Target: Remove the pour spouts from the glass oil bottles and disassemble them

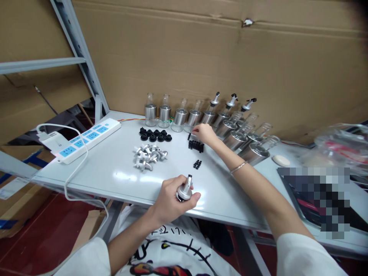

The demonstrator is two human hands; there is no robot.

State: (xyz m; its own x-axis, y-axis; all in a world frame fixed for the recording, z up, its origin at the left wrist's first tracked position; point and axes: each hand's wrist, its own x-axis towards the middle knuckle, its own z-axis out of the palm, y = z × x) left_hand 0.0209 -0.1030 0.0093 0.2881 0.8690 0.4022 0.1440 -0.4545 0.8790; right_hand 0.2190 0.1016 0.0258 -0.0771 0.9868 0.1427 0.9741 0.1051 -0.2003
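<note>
My left hand (169,197) is closed around a silver bottle pourer (185,190), held upright near the table's front edge with a black tip on its spout. Farther back, my right hand (205,133) pinches a small black piece (189,136) between thumb and fingertips. Just below that hand lies a row of black pourer flaps (196,146). A small group of black plugs (197,164) sits nearer to me. To the left are a pile of silver spout parts (148,156) and a cluster of black rubber stoppers (155,135).
Glass bottles with metal sleeves (180,117) line the back and right of the table; three carry pourers (231,101). A white power strip (89,141) lies at left, its cable hanging off the edge. At right are a white oval object (281,160), a partly blurred-out device (301,203) and plastic bags (330,149).
</note>
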